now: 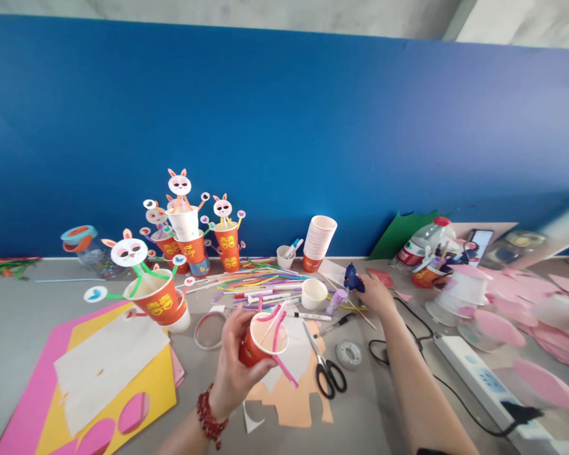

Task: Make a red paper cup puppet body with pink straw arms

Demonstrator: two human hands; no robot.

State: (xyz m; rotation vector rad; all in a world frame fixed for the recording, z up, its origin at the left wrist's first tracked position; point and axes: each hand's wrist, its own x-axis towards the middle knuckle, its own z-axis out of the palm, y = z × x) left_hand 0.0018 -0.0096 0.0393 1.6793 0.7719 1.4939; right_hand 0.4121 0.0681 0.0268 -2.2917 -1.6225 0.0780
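My left hand is wrapped round an orange paper cup, held tilted above the grey table. Pink straws stick out of the cup's mouth and down its side. My right hand reaches forward over the table and closes on a blue glue gun, whose black cord runs back toward a white power strip. Black-handled scissors lie between my two arms on a peach paper cut-out.
Finished bunny-face cup figures stand at the back left, one larger nearer. Loose coloured straws, a stack of cups, a small white cup, a tape roll, yellow and pink card and pink paper shapes lie around.
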